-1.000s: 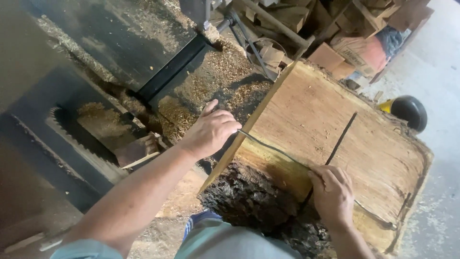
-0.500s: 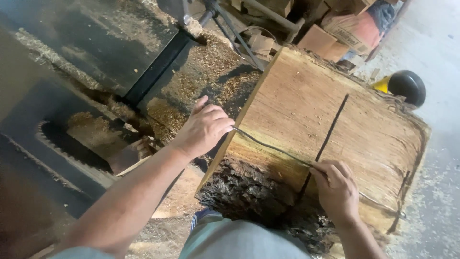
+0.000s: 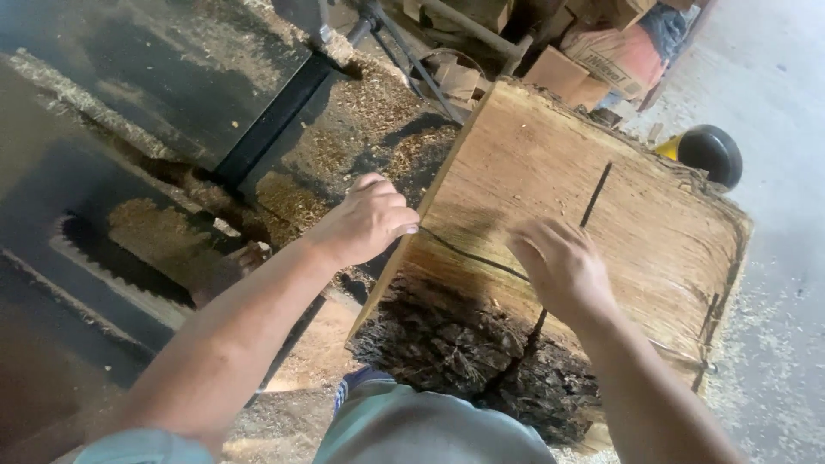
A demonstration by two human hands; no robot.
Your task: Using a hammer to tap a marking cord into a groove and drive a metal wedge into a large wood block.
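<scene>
In the middle of the shot there's a big sawn wood slab (image 3: 559, 223) with a rough bark edge (image 3: 464, 352) on the near side, tipped up on its edge next to a saw table. Left hand (image 3: 365, 222) sits at the slab's left edge, fingers curled loosely, knuckles up; can't really tell if it's gripping the edge or only resting against it. Right hand (image 3: 560, 266) lies over the face of the slab, fingers bent and a bit blurred, holding nothing as far as I can see.

What worries me: that slab looks heavy and it's cracked, one dark split (image 3: 595, 195) running down the face and another curving across. If it tips or the cracked piece lets go, the fingers at the edge could get pinched. The toothed saw blade (image 3: 112, 275) is exposed on the near left, close to the left forearm, and sawdust (image 3: 361, 129) all over the table and floor makes footing slippery.

Packaging-wise: brown cardboard boxes (image 3: 559, 69) piled at the far side, plus a reddish-pink sack (image 3: 632, 56) with dark print beside them. A black and yellow round thing (image 3: 706, 153) sits far right, can't tell what it is.
</scene>
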